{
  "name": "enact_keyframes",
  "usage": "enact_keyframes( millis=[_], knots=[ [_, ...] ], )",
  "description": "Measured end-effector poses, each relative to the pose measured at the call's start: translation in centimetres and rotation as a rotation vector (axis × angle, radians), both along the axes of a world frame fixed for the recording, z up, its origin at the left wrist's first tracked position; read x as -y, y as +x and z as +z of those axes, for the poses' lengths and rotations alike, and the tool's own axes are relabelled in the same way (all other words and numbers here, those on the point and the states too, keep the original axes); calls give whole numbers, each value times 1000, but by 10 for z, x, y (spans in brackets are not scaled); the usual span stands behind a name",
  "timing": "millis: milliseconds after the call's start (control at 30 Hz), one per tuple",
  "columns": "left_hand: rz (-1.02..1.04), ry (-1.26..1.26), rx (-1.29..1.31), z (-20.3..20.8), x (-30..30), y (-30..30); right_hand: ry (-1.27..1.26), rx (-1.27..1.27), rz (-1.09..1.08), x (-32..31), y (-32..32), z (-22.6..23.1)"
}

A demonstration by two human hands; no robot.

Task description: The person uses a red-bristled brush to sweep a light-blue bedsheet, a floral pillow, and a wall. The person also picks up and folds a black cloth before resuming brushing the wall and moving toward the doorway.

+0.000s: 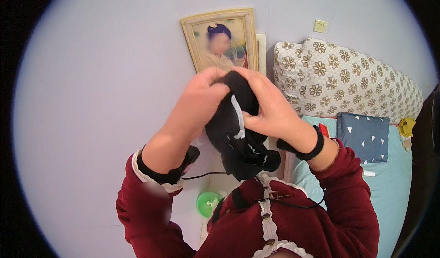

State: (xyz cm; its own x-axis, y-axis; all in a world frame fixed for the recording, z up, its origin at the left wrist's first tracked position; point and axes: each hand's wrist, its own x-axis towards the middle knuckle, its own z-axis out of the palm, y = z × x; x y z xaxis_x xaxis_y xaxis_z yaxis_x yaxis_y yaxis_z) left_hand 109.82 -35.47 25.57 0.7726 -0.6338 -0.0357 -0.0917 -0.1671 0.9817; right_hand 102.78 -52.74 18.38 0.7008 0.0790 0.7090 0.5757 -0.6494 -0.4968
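Note:
A black fabric item with a white strip hangs in front of my chest; its exact kind is hard to tell, perhaps a bunched garment. At its upper left edge, my left hand is closed, with curled fingers gripping the cloth. My right hand wraps over the top right side, its thumb lying by the white strip. The lower end of the fabric dangles loose and crumpled. Both wrists carry black bands, and a thin cable runs from the left one.
A framed portrait leans on the pale wall behind my hands. To the right are a bed with a light blue sheet, a floral-covered bundle and a blue pillow. A green bin stands low at left.

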Motion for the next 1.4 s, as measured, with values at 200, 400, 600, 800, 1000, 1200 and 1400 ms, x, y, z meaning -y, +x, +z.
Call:
enact_keyframes(
  millis=[200, 400, 600, 800, 1000, 1200, 1400],
  knots=[
    [109, -467, -97, 21, -23, -1, -30, 32, -159, -26, 8, -22],
    [138, -703, -22, 32, -63, 17, 16, -314, -213, -36, 34, -92],
    [740, 184, 834, 41, -140, 75, 14, -468, -648, 73, 66, -37],
    [733, 499, 737, 9, -152, 92, 408, -406, -256, 87, 63, 63],
    [616, 393, 586, 17, -147, 87, 716, -375, -164, 83, 72, 69],
    [471, 247, 626, 9, -148, 84, 803, -197, -28, 92, 67, 68],
    [28, 120, 237, -5, -138, 62, 626, -103, -111, 82, 66, 62]
  ],
)
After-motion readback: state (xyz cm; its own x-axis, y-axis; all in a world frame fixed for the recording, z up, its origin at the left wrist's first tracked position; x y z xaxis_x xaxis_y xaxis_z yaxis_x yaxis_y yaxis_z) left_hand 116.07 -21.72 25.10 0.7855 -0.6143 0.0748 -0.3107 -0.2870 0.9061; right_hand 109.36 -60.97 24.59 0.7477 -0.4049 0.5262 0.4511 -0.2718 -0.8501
